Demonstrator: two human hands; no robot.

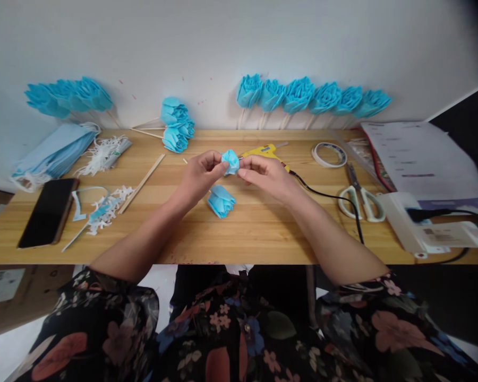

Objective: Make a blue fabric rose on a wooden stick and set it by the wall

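Note:
Over the middle of the table I hold a small, partly formed blue flower [231,161] of soft folded material. My left hand [204,172] pinches its left side between thumb and fingers. At its right edge, my right hand [266,175] has its thumb and fingertips closed on the material. A thin stick end pokes out left of my left hand; whether it joins the held flower is hidden. Just below my hands lies another blue flower [221,201]. Behind my right hand rests a yellow glue gun [266,151], partly covered by the fingers.
Finished blue flowers on sticks [298,95] lean against the wall. Leftward are face masks [56,151], a phone [48,212], white scraps [107,209] and wooden sticks [142,183]. Rightward are a tape roll [329,155], scissors [360,199], a power strip [406,225] and papers [422,159]. A black cord [322,192] crosses there.

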